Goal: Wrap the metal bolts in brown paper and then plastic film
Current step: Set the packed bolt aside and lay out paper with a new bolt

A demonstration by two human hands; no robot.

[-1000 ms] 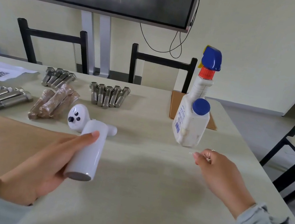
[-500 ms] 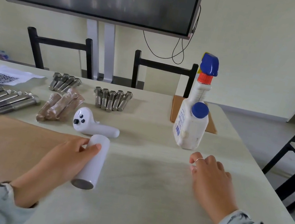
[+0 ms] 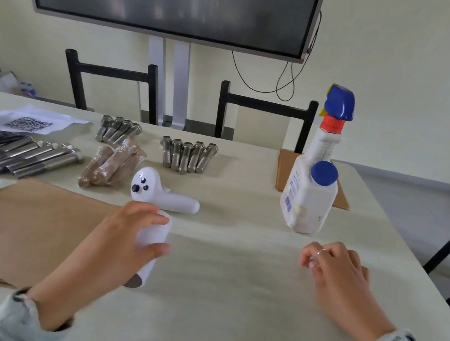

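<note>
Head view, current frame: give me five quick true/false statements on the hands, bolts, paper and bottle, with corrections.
1. The left hand grips a white handle. True.
2. The right hand holds the spray bottle. False: the bottle stands alone on the table, and the hand rests nearer the camera with curled fingers holding nothing visible.
3. A brown paper sheet lies flat under the left forearm. True.
4. Every bolt is already wrapped. False: only one wrapped bundle shows; bare bolts lie in groups around it.
5. The white controller lies on the table, untouched. True.
</note>
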